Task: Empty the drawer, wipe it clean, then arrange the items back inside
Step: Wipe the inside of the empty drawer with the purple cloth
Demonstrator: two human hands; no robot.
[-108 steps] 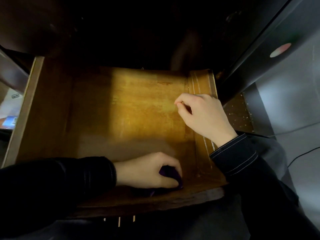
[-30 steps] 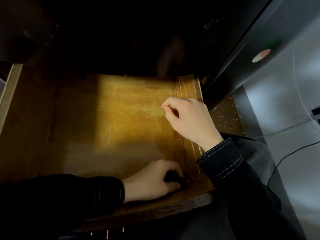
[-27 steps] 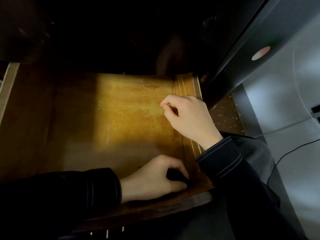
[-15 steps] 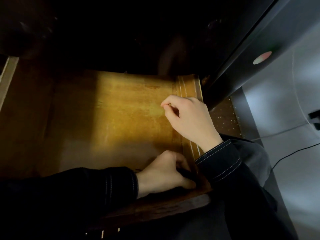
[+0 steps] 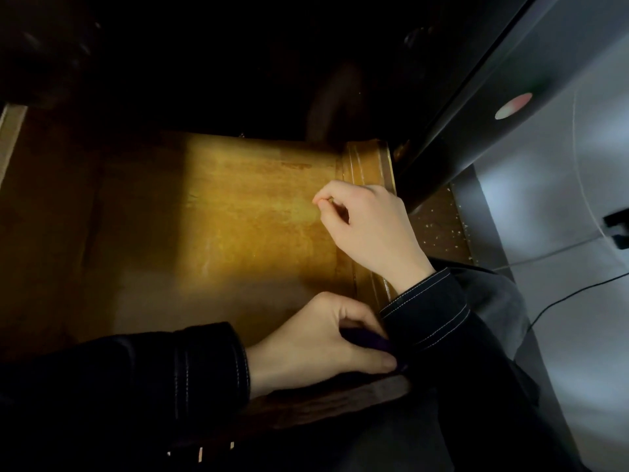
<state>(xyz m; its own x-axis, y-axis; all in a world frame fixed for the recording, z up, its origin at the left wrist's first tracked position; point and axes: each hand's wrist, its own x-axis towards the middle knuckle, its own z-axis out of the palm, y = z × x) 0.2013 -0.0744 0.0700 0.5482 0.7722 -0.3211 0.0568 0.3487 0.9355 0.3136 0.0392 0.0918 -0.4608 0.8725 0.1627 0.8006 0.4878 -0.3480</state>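
Note:
The wooden drawer (image 5: 238, 212) is pulled out, its bare bottom lit yellow in the middle and dark at the left. My left hand (image 5: 316, 345) grips a dark purple cloth (image 5: 366, 339) in the drawer's near right corner, against the front wall. My right hand (image 5: 367, 226) lies over the drawer's right side wall (image 5: 366, 161), fingers curled with thumb and forefinger tips together; whether they pinch anything is too small to tell.
The dark cabinet body (image 5: 238, 63) overhangs the back of the drawer. A black panel (image 5: 476, 107) with a round sticker (image 5: 513, 105) stands at the right. Cables (image 5: 561, 298) run over the grey floor at the right.
My left hand has slid the cloth to the right along the front wall into the near right corner. My right hand has stayed on the right side wall.

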